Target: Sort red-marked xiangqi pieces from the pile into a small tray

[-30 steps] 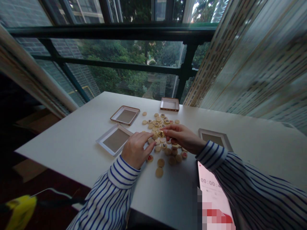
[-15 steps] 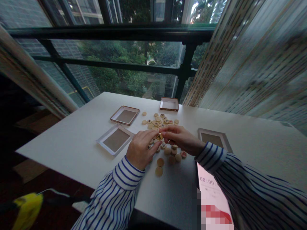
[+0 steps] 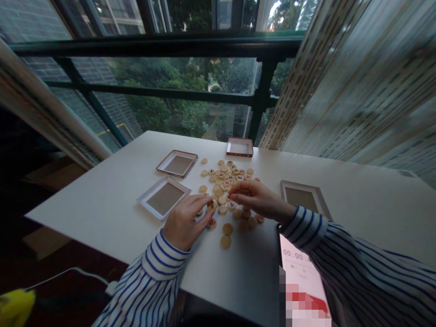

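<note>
Two bare hands in striped sleeves work above a white bench (image 3: 98,204). The left hand (image 3: 185,220) has its grip narrowed to a pinch: thumb and fingers close around the edge of a round piece with a black character (image 3: 211,205). That piece sits at the left fringe of a loose heap of similar discs (image 3: 222,200); being round, it has no long axis, and its marked face shows toward the viewer. A pale tray (image 3: 165,199) lies to the left, just beyond the left hand, making that hand much the nearer. The right hand (image 3: 262,197) hangs over the heap's right side, fingertips curled near the thumb; whether its grip has anything cannot be told. A second pale tray (image 3: 301,200) lies behind its wrist.
</note>
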A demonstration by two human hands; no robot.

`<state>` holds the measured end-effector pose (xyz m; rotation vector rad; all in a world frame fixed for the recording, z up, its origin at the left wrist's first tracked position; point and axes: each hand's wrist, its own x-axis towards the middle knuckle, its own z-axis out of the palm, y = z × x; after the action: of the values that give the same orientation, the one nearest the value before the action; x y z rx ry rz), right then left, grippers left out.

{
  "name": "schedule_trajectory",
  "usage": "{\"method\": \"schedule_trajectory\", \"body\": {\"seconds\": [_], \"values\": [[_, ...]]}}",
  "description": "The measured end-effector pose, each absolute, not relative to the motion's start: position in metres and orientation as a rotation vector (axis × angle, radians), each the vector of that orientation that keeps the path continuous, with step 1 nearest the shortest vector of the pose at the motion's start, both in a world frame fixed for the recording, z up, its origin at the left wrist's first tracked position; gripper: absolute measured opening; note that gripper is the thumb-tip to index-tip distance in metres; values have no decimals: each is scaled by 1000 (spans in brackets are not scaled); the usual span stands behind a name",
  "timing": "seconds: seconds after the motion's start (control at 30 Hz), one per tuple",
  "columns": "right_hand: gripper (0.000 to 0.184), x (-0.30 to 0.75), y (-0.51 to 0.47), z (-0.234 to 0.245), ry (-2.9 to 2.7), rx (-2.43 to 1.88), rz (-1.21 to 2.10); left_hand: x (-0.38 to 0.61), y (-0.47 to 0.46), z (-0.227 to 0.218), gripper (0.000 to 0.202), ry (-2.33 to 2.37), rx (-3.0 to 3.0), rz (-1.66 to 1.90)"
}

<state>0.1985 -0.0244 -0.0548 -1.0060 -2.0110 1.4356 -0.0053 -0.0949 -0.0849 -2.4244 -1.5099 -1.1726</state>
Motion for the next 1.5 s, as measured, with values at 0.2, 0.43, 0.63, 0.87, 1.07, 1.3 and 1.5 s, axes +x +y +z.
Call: {"method": "schedule_trajectory", "body": {"seconds": [0.2, 0.43, 0.63, 0.87, 1.07, 1.3, 1.5], "values": [[11, 213, -33, -62, -2375, -966, 1062, -25, -114, -103, 22, -1562, -2488, -1007], [14, 227, -44, -64, -2620, -933, 713, -28, -123, -111, 21, -1632, -2589, -753], [14, 233, -53, -62, -2737, -878, 526, -26, -125, -115, 21, -1713, -2618, -662], [15, 233, -56, -62, -2754, -852, 488, -25, -129, -111, 21, -1651, -2530, -754], [14, 235, -58, -62, -2735, -838, 485, 5, -136, -108, 23, -1538, -2582, -806], [16, 239, -59, -64, -2716, -842, 486, 31, -137, -113, 16, -1495, -2663, -791], [16, 241, -59, -64, -2707, -864, 511, 28, -138, -109, 15, -1586, -2737, -1017]]}}
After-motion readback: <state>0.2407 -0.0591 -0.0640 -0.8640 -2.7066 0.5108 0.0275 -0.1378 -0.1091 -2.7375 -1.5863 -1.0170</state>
